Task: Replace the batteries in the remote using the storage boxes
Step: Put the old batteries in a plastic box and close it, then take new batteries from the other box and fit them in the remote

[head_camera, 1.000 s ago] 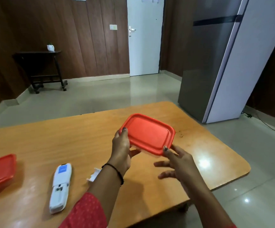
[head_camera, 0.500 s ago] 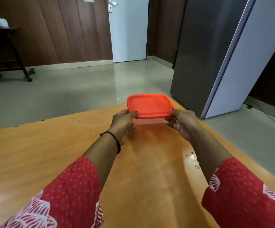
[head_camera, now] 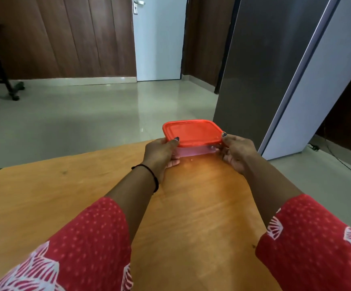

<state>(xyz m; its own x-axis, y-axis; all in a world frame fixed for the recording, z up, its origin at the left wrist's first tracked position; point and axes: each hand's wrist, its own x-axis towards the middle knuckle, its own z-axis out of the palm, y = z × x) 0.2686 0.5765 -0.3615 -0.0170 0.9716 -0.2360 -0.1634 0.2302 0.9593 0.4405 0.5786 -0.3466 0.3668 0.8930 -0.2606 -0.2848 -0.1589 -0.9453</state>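
Each grip, left hand (head_camera: 159, 153) and right hand (head_camera: 237, 153), clamps the clear storage box (head_camera: 193, 151) (orange-red lid (head_camera: 192, 132) on).

No text, label, brand, number or sign could be read anywhere. The red lid (head_camera: 192, 132) of the storage box (head_camera: 193, 151) was seen to be unmarked, and nothing legible was made out on the refrigerator (head_camera: 275, 70) or the door (head_camera: 157, 38).
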